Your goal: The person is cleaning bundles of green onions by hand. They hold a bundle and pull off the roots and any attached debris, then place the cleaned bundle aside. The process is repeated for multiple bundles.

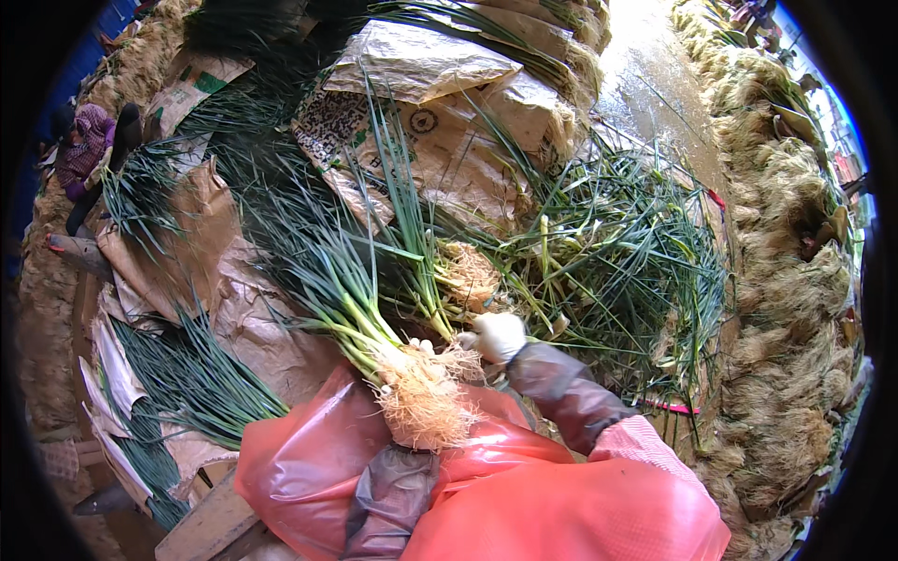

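A bunch of green onions, with white bulbs and a thick mass of pale roots, is held over my lap. My left sleeve ends under those roots, which hide most of my left hand. My right hand, in a white glove and blurred, is at the root ends of other green onions just beyond the bunch. Whether its fingers grip a stalk is not clear. A red plastic apron covers my lap.
Loose leaves and trimmings are heaped to the right. Printed sacks of green onions stand ahead. Wrapped green onions lie at left, near a wooden board. Root-end stacks line the right side. Another person sits far left.
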The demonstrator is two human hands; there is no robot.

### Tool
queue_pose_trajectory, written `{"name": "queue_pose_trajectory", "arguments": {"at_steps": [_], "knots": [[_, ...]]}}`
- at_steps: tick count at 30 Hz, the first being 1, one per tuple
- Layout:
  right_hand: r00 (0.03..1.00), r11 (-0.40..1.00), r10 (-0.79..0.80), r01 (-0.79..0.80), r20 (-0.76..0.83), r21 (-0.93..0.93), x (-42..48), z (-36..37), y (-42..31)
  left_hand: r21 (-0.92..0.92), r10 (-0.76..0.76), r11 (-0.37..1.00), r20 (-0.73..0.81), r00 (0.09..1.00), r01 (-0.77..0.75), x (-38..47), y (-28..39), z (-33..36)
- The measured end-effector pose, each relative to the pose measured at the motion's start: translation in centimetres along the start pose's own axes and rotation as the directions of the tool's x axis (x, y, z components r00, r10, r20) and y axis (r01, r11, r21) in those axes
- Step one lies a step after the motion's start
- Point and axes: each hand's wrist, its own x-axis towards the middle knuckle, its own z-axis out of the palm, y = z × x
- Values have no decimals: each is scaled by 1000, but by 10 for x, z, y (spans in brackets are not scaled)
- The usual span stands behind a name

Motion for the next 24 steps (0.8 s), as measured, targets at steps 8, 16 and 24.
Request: {"name": "queue_pose_trajectory", "arguments": {"at_steps": [8,16,24], "knots": [[974,742,226,-188,25,644,38,-29,-39,0,-180,984,51,982,180,-16,-3,26],[983,381,183,-41,-32,924,4,-59,-74,360,-146,899,-290,946,250,-16,-22,45],[773,805,15,367,-634,466,-23,-52,-78,195,-199,949,-242,950,249,-18,-19,48]]}}
